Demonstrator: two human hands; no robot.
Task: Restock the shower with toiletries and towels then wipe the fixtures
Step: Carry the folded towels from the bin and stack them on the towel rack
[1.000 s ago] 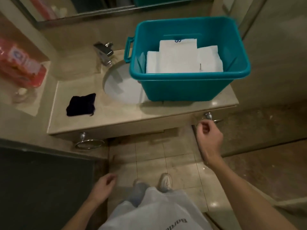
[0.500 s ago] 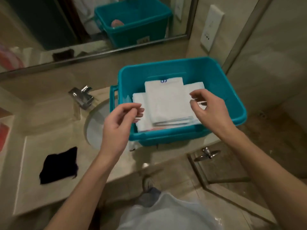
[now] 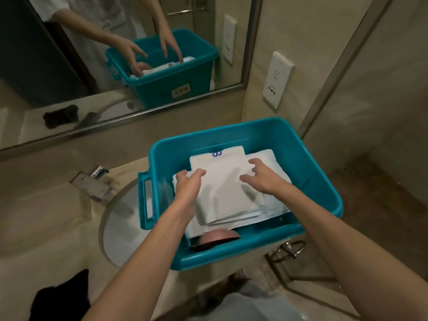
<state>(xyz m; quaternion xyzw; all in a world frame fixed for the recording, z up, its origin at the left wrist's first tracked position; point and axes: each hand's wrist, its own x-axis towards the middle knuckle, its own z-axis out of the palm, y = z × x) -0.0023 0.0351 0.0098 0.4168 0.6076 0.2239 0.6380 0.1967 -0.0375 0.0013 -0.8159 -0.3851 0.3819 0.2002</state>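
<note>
We see a big teal plastic tub (image 3: 308, 181) on the counter, partly over the round white sink (image 3: 118, 228). Inside the tub lies a stack of folded white towels (image 3: 227, 193). Our left hand (image 3: 187, 191) and right hand (image 3: 261, 179) reach over the towels, fingers spread open, holding nothing.

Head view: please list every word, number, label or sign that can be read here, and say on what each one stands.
Top towel: blue mark at its far edge, perhaps "S" or "8"; not sure.
Bin label in the mirror: dark characters on a pale tag, too blurred to read.
Shirt in the mirror: a line of print, too small to read.
Wall socket: small symbols, no words that can be read.
</note>
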